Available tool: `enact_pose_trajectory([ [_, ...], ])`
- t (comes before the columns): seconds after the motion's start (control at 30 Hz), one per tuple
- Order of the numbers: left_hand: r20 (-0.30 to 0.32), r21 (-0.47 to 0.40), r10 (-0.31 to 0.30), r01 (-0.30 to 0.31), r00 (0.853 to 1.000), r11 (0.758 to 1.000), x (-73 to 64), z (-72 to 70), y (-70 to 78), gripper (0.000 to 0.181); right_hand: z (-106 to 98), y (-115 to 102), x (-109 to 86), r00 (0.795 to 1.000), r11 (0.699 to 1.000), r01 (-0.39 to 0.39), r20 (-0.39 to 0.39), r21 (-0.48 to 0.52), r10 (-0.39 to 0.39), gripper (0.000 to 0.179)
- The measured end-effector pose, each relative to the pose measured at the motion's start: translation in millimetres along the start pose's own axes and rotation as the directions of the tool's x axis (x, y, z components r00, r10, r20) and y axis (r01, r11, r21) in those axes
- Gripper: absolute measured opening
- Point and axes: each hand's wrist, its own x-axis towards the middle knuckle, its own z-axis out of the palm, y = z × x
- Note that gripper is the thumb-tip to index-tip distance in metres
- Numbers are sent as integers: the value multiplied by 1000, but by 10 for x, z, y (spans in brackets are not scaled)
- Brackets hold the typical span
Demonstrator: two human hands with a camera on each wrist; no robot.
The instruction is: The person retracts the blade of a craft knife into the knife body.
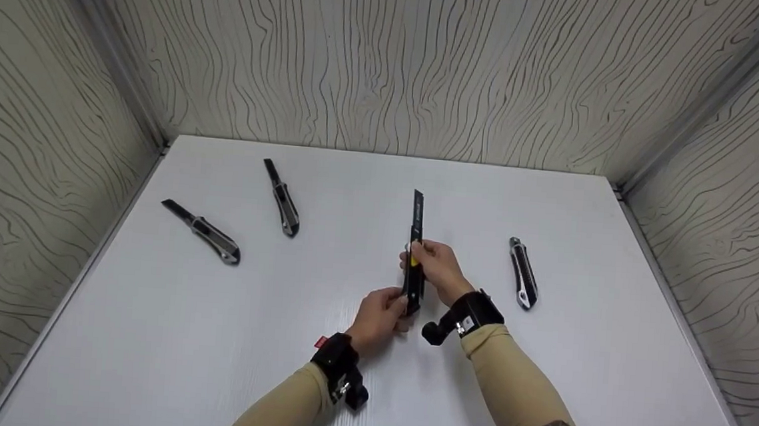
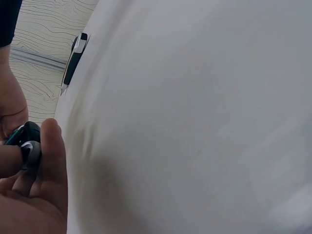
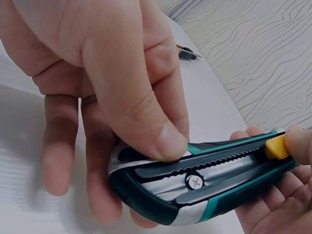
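Observation:
A utility knife (image 1: 413,279) with a black and green body stands lengthwise between both hands, its dark blade (image 1: 418,206) extended toward the far side. My right hand (image 1: 439,267) grips its middle, the thumb on the yellow slider (image 3: 277,147). Lower down, my left hand (image 1: 377,316) pinches the butt end between thumb and fingers. The right wrist view shows the toothed slider track and a screw (image 3: 195,182) near that end. In the left wrist view, fingers hide most of the held knife (image 2: 30,134).
Two utility knives, one at the left (image 1: 214,236) and one farther back (image 1: 284,203), lie with blades out. A third knife (image 1: 524,276) lies right of the hands, no long blade showing. The white table (image 1: 143,343) meets patterned walls (image 1: 390,67) on three sides.

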Motion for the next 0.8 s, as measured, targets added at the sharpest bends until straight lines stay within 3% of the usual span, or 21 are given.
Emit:
enact_pose_trajectory([
  [0.27,5,-17,-34,34,999,999,-17,-12,11,31,13,3,6,1000,1000,-6,5,10,6,33],
  [0.6,74,-201,6,9,997,980,-29,-10,15,30,-21,12,14,999,999,10,45,43,-12,37],
  [0.8,80,-208,28,-11,996,978,-9,-12,23,27,-48,12,5,997,997,15,71,79,-21,41],
])
